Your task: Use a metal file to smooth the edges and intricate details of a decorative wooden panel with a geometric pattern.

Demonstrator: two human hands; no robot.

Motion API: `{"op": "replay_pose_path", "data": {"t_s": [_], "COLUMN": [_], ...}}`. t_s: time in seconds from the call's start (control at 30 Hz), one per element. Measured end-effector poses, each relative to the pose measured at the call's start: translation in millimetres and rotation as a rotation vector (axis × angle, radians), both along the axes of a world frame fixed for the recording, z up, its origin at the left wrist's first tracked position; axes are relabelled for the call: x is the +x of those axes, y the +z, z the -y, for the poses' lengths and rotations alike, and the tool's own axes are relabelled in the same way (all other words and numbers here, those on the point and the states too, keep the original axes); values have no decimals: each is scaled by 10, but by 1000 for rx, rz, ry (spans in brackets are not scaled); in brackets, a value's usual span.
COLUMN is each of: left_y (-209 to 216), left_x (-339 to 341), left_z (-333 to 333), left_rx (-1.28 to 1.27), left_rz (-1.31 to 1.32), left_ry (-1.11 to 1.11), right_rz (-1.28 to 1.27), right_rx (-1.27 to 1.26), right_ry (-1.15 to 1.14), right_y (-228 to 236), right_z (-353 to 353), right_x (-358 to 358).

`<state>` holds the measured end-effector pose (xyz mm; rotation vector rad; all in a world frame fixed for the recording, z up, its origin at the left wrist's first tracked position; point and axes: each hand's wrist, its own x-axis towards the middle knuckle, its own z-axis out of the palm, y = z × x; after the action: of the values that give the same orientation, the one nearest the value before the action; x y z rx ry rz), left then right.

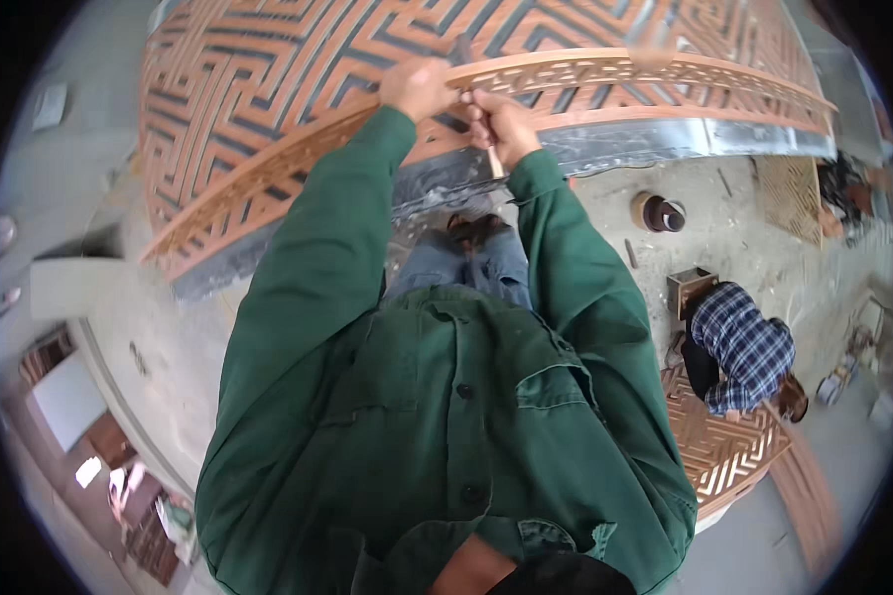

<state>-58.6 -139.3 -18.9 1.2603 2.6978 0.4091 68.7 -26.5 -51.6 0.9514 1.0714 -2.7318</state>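
Note:
My left hand (417, 87) is closed at a long, narrow strip of openwork wood (308, 139) that runs along the near side of a large lattice panel (268, 69). Just to its right, my right hand (504, 129) has its fingers curled round a thin tool with a pale handle (495, 162), whose lower end sticks out below the fist. The tool's working end is hidden by the fingers and the strip. A dark, narrow piece (463, 48) shows beyond the strip, between the two hands; its kind is unclear.
The panel lies on a bench with a dark grey side (655, 142). A dark round container (662, 213) stands on the floor at right. Further right, a person in a checked shirt (742, 342) bends over another lattice panel (729, 451). A pale blur (652, 52) shows at the strip's far side.

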Motion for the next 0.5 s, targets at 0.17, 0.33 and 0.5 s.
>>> {"op": "replay_pose_path", "data": {"t_s": [0.17,0.33,0.5], "left_y": [50,130,137], "left_x": [45,142,136], "left_z": [126,136,133], "left_rx": [-69,-86,-61], "left_rz": [28,-33,-32], "left_ry": [111,125,89], "right_rz": [-63,-29,-104], "right_rx": [-139,-151,-139], "right_ry": [70,83,166], "right_y": [79,79,-103], "right_z": [198,132,-107], "right_x": [563,521,-45]}}
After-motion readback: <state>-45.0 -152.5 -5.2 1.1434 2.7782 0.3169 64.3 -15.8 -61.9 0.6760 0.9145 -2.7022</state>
